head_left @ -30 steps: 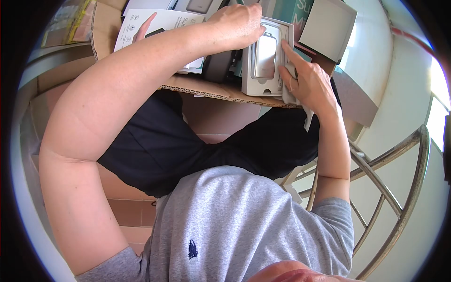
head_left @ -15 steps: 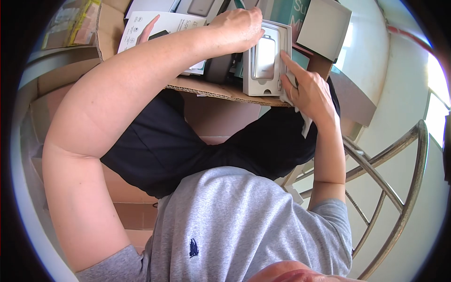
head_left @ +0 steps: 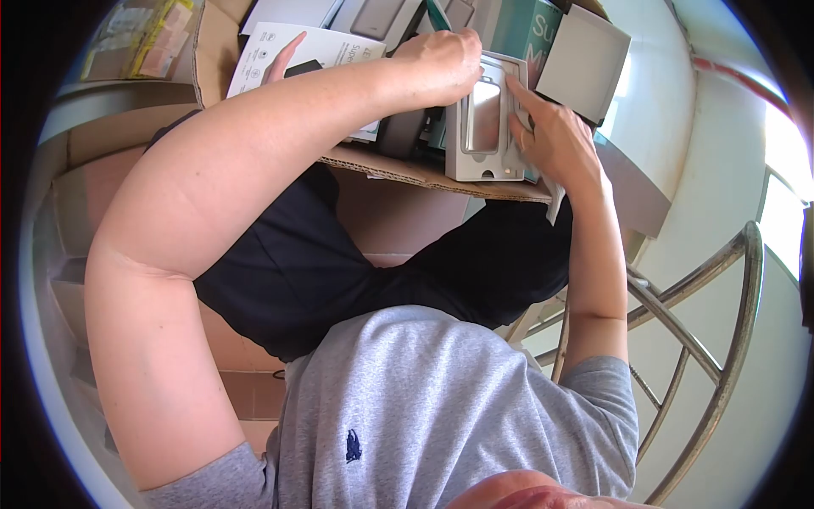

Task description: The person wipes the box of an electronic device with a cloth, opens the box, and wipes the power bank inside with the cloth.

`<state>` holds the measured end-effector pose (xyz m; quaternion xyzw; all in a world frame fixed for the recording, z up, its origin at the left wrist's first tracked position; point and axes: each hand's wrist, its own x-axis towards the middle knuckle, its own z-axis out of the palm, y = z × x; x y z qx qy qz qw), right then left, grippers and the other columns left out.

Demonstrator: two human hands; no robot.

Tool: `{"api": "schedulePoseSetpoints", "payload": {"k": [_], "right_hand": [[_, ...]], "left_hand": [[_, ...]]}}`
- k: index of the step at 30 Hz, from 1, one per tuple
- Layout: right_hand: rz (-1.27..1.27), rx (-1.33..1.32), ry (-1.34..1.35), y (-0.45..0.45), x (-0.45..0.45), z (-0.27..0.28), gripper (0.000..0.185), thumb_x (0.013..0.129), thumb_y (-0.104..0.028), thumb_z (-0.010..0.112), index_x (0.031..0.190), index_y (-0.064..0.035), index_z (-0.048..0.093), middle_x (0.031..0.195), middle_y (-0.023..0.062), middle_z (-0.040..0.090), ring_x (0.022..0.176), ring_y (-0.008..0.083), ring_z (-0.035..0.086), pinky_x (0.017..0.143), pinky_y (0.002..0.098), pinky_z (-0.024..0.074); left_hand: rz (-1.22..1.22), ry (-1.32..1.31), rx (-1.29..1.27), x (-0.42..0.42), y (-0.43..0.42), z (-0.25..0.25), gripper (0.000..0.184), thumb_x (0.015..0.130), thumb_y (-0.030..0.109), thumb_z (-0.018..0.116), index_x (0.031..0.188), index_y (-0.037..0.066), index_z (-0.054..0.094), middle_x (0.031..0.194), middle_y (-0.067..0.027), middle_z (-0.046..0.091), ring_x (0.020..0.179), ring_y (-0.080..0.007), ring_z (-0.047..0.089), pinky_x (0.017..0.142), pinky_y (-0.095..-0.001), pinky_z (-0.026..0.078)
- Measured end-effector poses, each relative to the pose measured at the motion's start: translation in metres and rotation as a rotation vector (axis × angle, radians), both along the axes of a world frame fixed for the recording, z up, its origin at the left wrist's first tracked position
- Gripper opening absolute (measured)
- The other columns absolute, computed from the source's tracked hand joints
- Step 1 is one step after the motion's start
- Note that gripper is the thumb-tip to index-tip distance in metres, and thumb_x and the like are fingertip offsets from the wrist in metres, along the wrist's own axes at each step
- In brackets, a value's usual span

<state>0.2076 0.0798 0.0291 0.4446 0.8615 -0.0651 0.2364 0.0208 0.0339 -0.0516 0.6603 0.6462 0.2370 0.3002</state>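
Observation:
An opened white box (head_left: 489, 167) holds a shiny silver rectangular device (head_left: 484, 119) in its tray. My left hand (head_left: 443, 68) is closed at the box's upper left edge; a slim teal piece (head_left: 437, 15) sticks out above it, and what the fingertips pinch is hidden. On the opposite side, my right hand (head_left: 555, 140) grips the box's right wall, its index finger extended along the tray edge. A crumpled pale strip (head_left: 555, 204) hangs beneath that hand.
The box sits at the near edge of a cardboard carton (head_left: 398, 172) with several product boxes. A printed white box (head_left: 280, 64) is at left, a teal box (head_left: 517, 30) behind, and an empty pale box part (head_left: 585, 64) at right. A metal frame (head_left: 721, 297) stands at right.
The carton, white box and both hands appear slightly lower and, mostly, farther right in view. My right index finger stays along the tray's right edge; my left hand remains closed at the upper left.

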Motion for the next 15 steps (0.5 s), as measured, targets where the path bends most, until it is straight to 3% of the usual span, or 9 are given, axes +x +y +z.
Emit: {"api": "schedulePoseSetpoints", "payload": {"k": [15], "right_hand": [[0.119,0.017,-0.138,0.008,-0.020,0.007,0.060,0.096,-0.015,0.063,0.153,-0.0297,0.051,0.082,0.0163,0.071,0.072,0.0368,0.069,0.074,0.0452,0.0544]], "left_hand": [[0.013,-0.028,-0.140,-0.001,0.004,0.005,0.018,0.089,0.005,0.051,0.098,-0.007,0.061,0.082,-0.0262,0.072,0.065,-0.0359,0.072,0.060,-0.0436,0.059]]}}
